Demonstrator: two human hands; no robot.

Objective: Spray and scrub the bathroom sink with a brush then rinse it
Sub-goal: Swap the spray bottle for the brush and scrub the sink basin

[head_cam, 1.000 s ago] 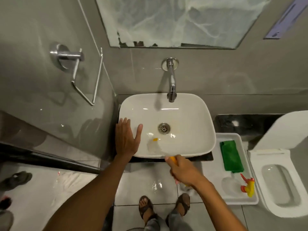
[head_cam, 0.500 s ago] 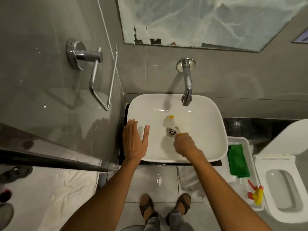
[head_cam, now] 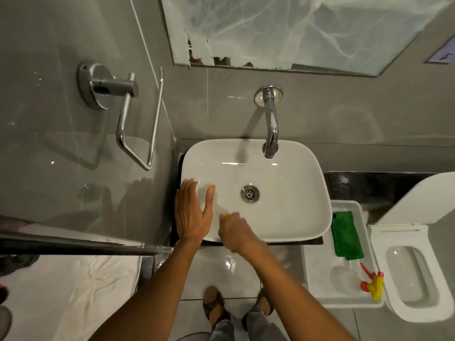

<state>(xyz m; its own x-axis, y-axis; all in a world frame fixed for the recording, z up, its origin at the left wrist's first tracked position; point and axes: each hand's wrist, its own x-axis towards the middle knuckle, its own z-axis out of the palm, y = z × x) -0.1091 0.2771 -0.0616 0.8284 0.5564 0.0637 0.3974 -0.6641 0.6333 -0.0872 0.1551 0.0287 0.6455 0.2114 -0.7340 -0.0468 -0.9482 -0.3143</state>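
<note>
Scrubbing looks to be the step in hand; the white rounded ceramic sink (head_cam: pixel 283 205) sits against the far grey wall under the chrome spout (head_cam: pixel 270 134), its steel drain (head_cam: pixel 250 193) dry-looking and no water visibly running; the right hand (head_cam: pixel 234 231) is closed round the yellow-handled brush (head_cam: pixel 213 193), whose blurred pale head lies inside the bowl at its left wall, just beside the left thumb; the left hand (head_cam: pixel 193 212) lies flat and open on the sink's near-left rim, gripping nothing, seemingly bracing; the transparent spray bottle with red and yellow trigger (head_cam: pixel 357 279) lies set down in the white plastic tray (head_cam: pixel 317 279) on the floor to the right, beside a folded green cloth (head_cam: pixel 346 233); the white toilet (head_cam: pixel 413 274) stands further right; spraying is probably done; next, the brush should cover the right and far walls, then the tap must be opened to rinse.
</note>
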